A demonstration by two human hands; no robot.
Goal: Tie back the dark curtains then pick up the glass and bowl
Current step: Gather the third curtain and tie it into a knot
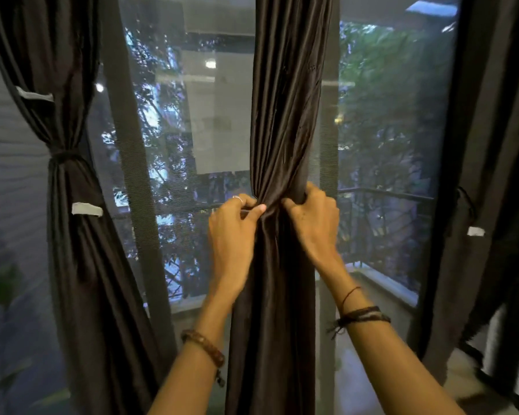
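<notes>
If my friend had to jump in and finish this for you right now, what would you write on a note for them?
Left hand: grips the gathered middle dark brown satin curtain, thumb pressed on the folds.
Right hand: fingers curled round the same bunch from the other side.
Done: the left dark curtain is already cinched with a dark tie-back band.
The right dark curtain hangs gathered at the window's edge; whether it is tied I cannot tell.
Left: no tie shows round the middle curtain yet, so tie it, check the right one, then fetch the glass and bowl, which are not in view.
</notes>
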